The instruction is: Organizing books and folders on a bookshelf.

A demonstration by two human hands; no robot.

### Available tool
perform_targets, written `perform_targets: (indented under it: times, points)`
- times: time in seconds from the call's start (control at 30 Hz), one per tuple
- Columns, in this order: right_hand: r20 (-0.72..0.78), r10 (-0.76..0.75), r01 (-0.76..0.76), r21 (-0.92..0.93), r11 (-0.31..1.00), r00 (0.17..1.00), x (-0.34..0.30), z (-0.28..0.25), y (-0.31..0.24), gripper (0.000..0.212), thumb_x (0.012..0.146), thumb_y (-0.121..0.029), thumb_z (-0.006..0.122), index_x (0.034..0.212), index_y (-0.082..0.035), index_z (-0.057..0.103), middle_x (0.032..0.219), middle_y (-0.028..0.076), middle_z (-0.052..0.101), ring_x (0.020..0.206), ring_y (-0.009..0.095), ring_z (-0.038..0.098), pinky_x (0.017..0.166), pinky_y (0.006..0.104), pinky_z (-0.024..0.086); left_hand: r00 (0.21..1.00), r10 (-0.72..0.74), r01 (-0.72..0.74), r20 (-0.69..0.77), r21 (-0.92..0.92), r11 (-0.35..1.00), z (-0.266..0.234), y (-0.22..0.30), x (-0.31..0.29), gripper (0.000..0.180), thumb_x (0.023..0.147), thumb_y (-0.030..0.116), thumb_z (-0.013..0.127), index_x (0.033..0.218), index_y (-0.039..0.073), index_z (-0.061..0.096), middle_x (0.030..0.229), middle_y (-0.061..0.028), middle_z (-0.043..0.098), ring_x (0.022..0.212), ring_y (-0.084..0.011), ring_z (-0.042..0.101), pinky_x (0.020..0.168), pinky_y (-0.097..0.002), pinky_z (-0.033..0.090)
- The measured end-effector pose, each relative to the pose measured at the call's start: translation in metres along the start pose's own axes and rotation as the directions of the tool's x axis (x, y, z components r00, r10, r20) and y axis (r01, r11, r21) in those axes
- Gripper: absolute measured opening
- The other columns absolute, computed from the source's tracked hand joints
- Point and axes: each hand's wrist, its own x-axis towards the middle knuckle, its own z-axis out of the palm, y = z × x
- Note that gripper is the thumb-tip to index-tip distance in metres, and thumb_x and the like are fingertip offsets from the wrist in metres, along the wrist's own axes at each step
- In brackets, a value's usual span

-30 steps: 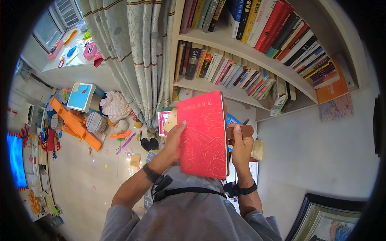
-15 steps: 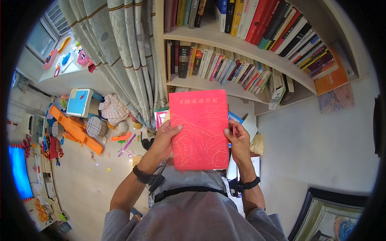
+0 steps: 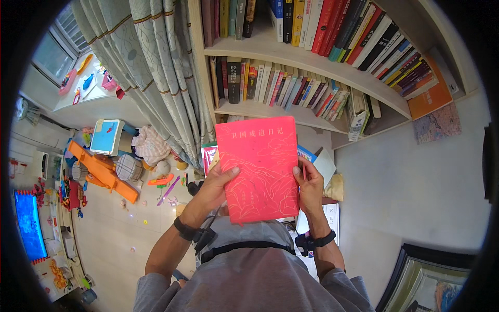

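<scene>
In the head view, a thin red paper book with pale line drawings on its cover point(image 3: 258, 167) is held up flat in front of the person, cover facing up at the camera. It sits in the middle of the picture, just below the shelves.

The left hand point(image 3: 214, 188) grips the left edge of the book. Its fingers are curled shut around that edge, and the thumb lies on the cover. The right hand point(image 3: 310, 188) grips the right edge in the same way, with its fingers closed on the book and its thumb on the front. Each wrist wears a black band.

Far behind the book stands a pale wooden bookshelf point(image 3: 291, 60) packed with rows of upright books in many colours. To its left hangs a grey curtain with brown stripes point(image 3: 150, 67). Down on the left, small toys lie spread on the light tiled floor point(image 3: 114, 234), near a long orange plastic toy point(image 3: 104, 171).

To hold the book well, I think both hands should stay low on the edges, so the thumbs do not hide the cover. An even grip on both sides should keep the thin book from bending or tipping.
</scene>
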Motion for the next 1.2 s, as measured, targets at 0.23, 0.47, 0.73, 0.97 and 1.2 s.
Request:
perform_targets:
  times: [0.23,0.47,0.73,0.97,1.2]
  points:
    - [0.004,-0.098,0.097,-0.219,0.971,0.995,-0.005,0.009,-0.014,0.039,0.100,-0.020,0.067,0.135,-0.004,0.062,0.118,0.011,0.072,0.106,0.015,0.065,0.095,0.0304,0.050,1.000,0.022,-0.022,-0.001,0.038,0.999,0.004,0.004,0.000,0.047,0.100,0.004,0.061,0.143,0.004,0.044,0.135,-0.0127,0.061,0.118,-0.0223,0.064,0.099,-0.0381,0.057]
    - [-0.012,-0.155,0.142,-0.336,0.931,0.988,-0.008,0.014,-0.020,0.040,0.101,-0.019,0.066,0.137,-0.003,0.061,0.120,0.013,0.071,0.109,0.016,0.065,0.095,0.0309,0.050,0.997,0.069,-0.065,-0.028,0.116,0.991,0.010,0.005,-0.003,0.044,0.098,0.007,0.066,0.139,0.006,0.050,0.130,-0.0102,0.064,0.115,-0.0213,0.065,0.098,-0.0389,0.057]
    - [-0.046,-0.214,0.190,-0.306,0.933,0.976,-0.018,0.027,-0.023,0.040,0.101,-0.015,0.064,0.137,0.002,0.059,0.127,0.014,0.069,0.117,0.018,0.062,0.102,0.0314,0.047,0.996,0.089,-0.082,-0.029,0.188,0.979,0.010,0.007,-0.007,0.048,0.095,0.006,0.070,0.138,0.004,0.050,0.129,-0.0110,0.064,0.116,-0.0215,0.065,0.098,-0.0397,0.057]
    - [0.045,-0.343,0.315,-0.525,0.791,0.938,-0.022,0.039,-0.032,0.042,0.102,-0.010,0.056,0.142,0.004,0.053,0.133,0.024,0.063,0.124,0.031,0.061,0.106,0.0374,0.045,0.994,0.106,-0.106,0.013,0.205,0.973,0.009,0.015,-0.011,0.054,0.095,0.005,0.069,0.143,0.003,0.044,0.132,-0.0114,0.061,0.119,-0.0209,0.062,0.101,-0.0377,0.054]
    - [0.125,-0.298,0.305,-0.653,0.693,0.946,-0.030,0.051,-0.044,0.063,0.091,0.000,0.054,0.148,0.015,0.030,0.139,0.035,0.047,0.129,0.047,0.049,0.111,0.0449,0.039,0.990,0.139,-0.138,0.012,0.263,0.955,0.012,0.025,-0.011,0.048,0.094,0.006,0.070,0.137,0.002,0.049,0.125,-0.0118,0.066,0.112,-0.0203,0.066,0.097,-0.0365,0.056]
